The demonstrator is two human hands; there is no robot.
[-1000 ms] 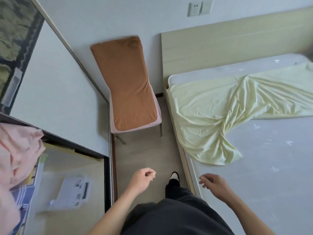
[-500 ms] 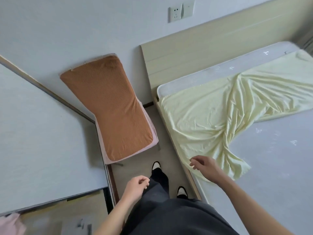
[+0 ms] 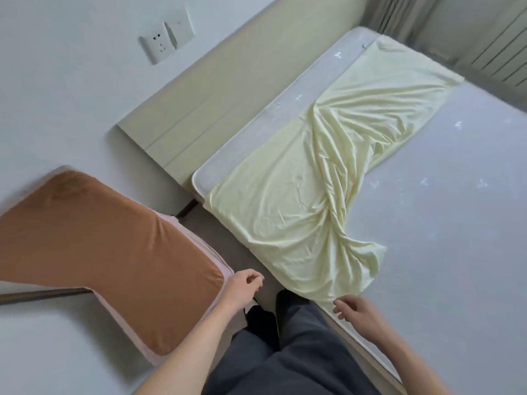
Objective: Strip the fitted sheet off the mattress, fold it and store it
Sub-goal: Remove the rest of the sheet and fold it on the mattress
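Lying rumpled, unlabelled pale yellow fitted sheet on mattress.

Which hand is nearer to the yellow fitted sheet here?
Right. The right hand hovers just below the yellow fitted sheet at its near edge on the mattress; the left hand hangs over the floor, farther off.

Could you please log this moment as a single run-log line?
sheet: bunched, partly on mattress | right hand: open, by sheet edge | left hand: empty
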